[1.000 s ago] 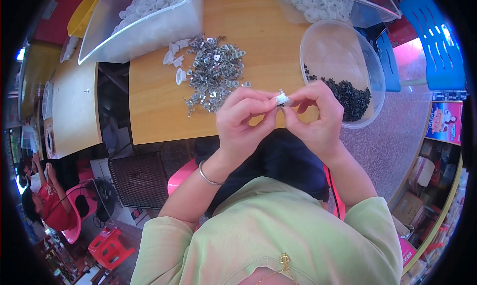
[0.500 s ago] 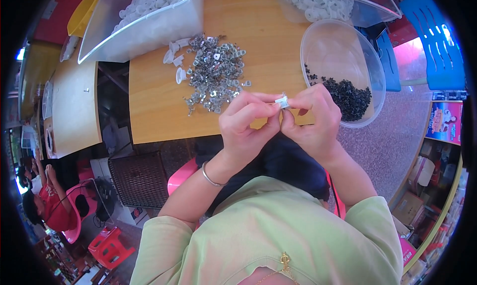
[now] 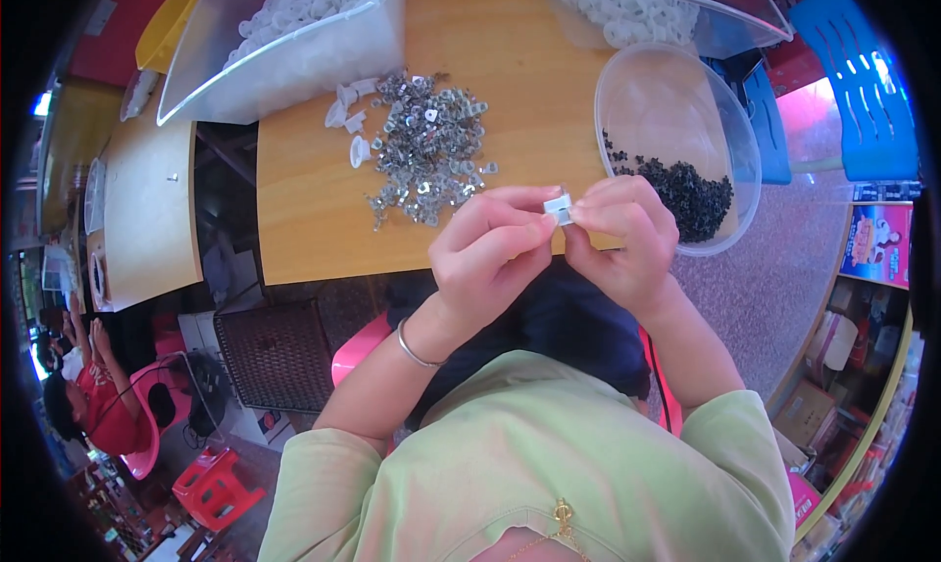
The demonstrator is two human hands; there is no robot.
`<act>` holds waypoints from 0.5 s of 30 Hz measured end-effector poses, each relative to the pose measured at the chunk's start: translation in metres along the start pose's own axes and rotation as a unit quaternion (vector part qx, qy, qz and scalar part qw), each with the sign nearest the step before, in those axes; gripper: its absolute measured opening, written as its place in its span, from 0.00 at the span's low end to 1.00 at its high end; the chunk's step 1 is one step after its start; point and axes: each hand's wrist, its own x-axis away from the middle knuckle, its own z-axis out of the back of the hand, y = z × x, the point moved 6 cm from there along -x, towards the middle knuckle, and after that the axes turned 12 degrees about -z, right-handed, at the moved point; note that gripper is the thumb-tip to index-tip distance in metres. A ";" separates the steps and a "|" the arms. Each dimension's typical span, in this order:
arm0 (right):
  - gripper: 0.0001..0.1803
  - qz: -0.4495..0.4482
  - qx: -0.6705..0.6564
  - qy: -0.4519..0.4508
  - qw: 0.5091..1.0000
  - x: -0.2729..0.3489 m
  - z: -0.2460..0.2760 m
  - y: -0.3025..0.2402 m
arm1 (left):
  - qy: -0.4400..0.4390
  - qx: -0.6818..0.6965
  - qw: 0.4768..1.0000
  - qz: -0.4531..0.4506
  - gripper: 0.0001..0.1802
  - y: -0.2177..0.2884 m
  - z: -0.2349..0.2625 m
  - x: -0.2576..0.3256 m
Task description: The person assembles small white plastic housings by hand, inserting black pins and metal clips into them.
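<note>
A small white plastic part is held up over the table's front edge between my two hands. My left hand pinches its left side with thumb and fingertips. From the other side, my right hand grips it with thumb and forefinger; whether a second tiny piece sits between those fingertips is hidden. Just beyond my left hand lies a heap of small shiny metal clips. Several loose white plastic parts rest at the heap's left edge. To the right, a round clear tub holds small black pieces.
Large translucent bins of white parts stand at the back left and back right. A blue plastic chair is at the far right. Another table stands to the left, with a person in red seated beyond a red stool.
The white part has turned slightly between my fingertips, showing a broader face. My right hand has shifted a little down and to the right; both hands keep their pinch.
</note>
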 end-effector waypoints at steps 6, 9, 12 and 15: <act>0.14 0.020 -0.032 -0.014 0.999 -0.001 0.002 -0.004 | 0.021 -0.004 0.998 -0.067 0.15 0.004 0.002 -0.001; 0.14 0.009 -0.040 -0.018 0.999 0.000 0.002 -0.001 | 0.021 0.003 0.998 -0.056 0.16 0.004 0.003 -0.002; 0.15 0.001 -0.054 -0.023 0.998 -0.001 0.002 -0.002 | 0.022 0.011 0.999 -0.048 0.17 0.002 0.005 -0.003; 0.15 -0.004 -0.057 -0.029 0.998 0.000 -0.001 -0.003 | 0.037 0.004 0.998 -0.054 0.17 -0.001 0.007 -0.002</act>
